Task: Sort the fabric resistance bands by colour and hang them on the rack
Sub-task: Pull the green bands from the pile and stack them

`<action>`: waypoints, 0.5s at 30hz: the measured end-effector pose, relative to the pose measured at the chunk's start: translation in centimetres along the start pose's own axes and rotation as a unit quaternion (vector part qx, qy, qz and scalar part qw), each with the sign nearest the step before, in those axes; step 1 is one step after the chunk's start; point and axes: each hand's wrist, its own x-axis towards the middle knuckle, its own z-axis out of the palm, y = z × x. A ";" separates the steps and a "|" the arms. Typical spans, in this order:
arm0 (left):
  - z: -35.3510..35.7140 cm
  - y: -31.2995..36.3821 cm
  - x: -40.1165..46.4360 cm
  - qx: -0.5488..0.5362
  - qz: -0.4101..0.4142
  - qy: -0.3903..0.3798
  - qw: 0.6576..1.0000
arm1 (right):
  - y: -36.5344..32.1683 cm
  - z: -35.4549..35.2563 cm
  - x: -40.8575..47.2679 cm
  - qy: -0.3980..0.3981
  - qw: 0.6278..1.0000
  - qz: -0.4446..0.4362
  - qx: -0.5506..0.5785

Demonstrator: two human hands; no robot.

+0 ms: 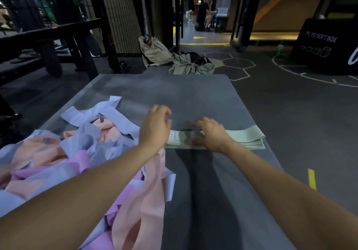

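Watching from afar, I saw the flat stack of pale green fabric bands [246,138] lying at twelve o'clock, its long axis running nine to three. My right hand [210,136] pressed flat on it (nearer); my left hand [155,128] hovered loosely curled, empty, at its nine o'clock end.

The green bands [246,138] look like woven cloth, matt and faintly ribbed; the tangled bands [108,133] — lilac, peach, pink — are smoother fabric with a slight sheen; the grey table [174,89] is matt, chalk-smudged.
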 end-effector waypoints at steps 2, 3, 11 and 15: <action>1.1 1.1 -0.9 0.022 0.074 -0.057 0.995 | 0.5 -0.1 -0.9 0.044 0.999 0.022 -0.009; 1.7 1.4 -1.3 0.050 0.085 -0.102 0.990 | 1.0 -0.1 -1.4 0.054 0.998 0.031 -0.016; 3.8 0.4 -1.9 0.128 0.080 -0.211 0.966 | 3.4 0.6 -3.7 0.069 0.996 0.054 0.008; 2.8 0.6 -1.5 0.069 0.045 -0.258 0.963 | 2.6 0.1 -3.6 0.049 0.996 0.074 0.008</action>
